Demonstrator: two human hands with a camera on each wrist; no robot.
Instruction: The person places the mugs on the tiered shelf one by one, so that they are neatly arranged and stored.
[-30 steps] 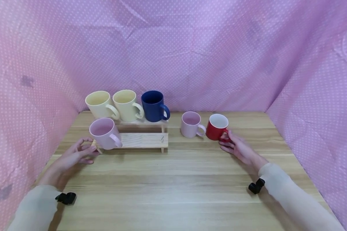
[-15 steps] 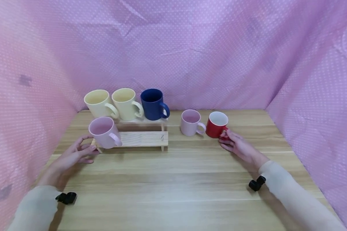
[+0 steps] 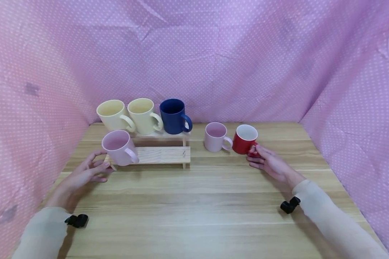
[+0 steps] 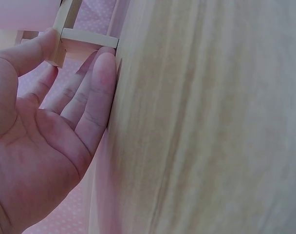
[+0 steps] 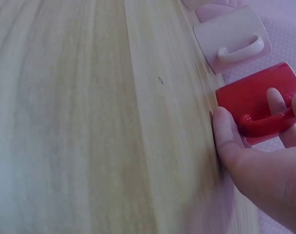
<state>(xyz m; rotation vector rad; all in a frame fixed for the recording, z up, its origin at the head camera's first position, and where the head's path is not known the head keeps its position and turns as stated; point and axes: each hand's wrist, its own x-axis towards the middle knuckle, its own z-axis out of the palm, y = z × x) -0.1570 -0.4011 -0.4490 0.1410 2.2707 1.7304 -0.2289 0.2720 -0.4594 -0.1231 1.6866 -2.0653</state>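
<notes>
At the left end of the two-tier wooden rack (image 3: 162, 155), my left hand (image 3: 85, 172) holds the lower board's end, thumb and forefinger against it (image 4: 55, 126). Its other fingers lie near the rack's leg, close to the tabletop. A lilac mug (image 3: 116, 149) stands on that board just beside the hand. On the right, my right hand (image 3: 275, 165) grips a red mug (image 3: 242, 144) with a white inside by its handle. In the right wrist view, a finger and the thumb stand around the red handle (image 5: 267, 126), the mug upright at the table.
Two cream mugs (image 3: 142, 120) and a navy mug (image 3: 172, 120) stand in a row on the rack's upper board. A second lilac mug (image 3: 213, 142) sits on the wooden table (image 3: 194, 208) just left of the red one. Pink dotted cloth (image 3: 194, 54) hangs behind and at both sides.
</notes>
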